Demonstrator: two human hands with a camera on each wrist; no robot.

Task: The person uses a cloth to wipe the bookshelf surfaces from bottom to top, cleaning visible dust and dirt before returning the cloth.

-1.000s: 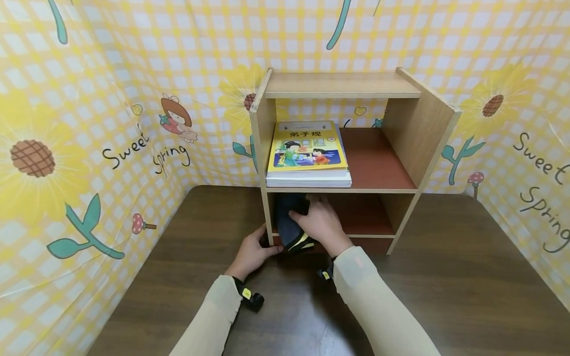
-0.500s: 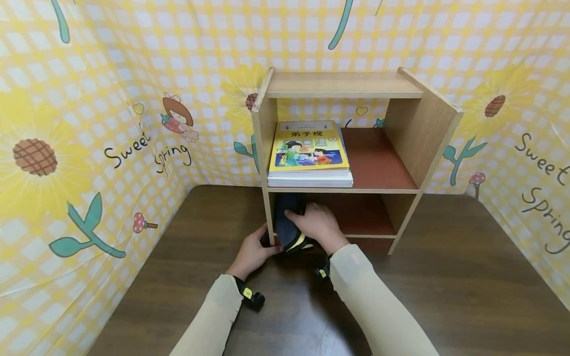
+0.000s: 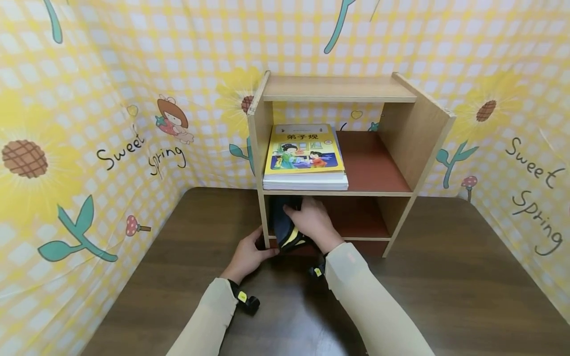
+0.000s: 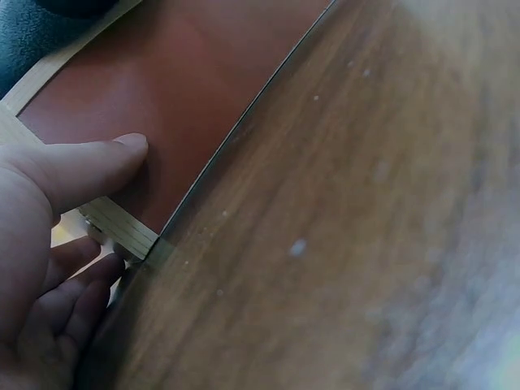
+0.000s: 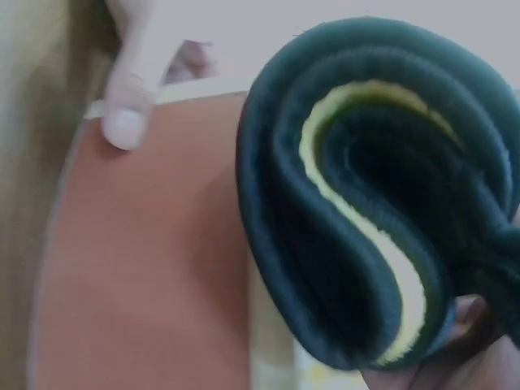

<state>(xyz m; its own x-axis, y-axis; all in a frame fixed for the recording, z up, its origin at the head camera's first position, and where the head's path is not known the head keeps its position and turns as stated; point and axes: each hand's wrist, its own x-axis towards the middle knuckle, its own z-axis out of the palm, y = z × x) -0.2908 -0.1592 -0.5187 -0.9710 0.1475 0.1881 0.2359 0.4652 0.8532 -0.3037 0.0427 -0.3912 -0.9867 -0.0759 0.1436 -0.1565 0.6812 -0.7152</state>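
Observation:
A folded, thick dark blue cloth item (image 3: 285, 225) with a yellow edge is in the lower left compartment of a small wooden shelf (image 3: 339, 89). My right hand (image 3: 313, 222) grips it from the right, thumb on its upper face. Its near end still sticks out past the shelf front. In the right wrist view the same cloth item (image 5: 272, 203) shows its end, with S-shaped layers and a yellow band. At the foot of the left side panel (image 4: 122, 227), my left hand (image 3: 246, 254) holds the panel, thumb on the inner side and fingers outside.
A stack of books (image 3: 305, 158) with a yellow cover on top lies on the middle board's left side. The reddish board (image 3: 374, 163) continues to its right. Under the shelf is a brown wooden table (image 3: 187, 237); a checked yellow curtain (image 3: 213, 39) stands behind.
My right hand has moved a little deeper into the lower compartment with the cloth item, which now sits further in. The left hand keeps its place; the whole view has shifted slightly.

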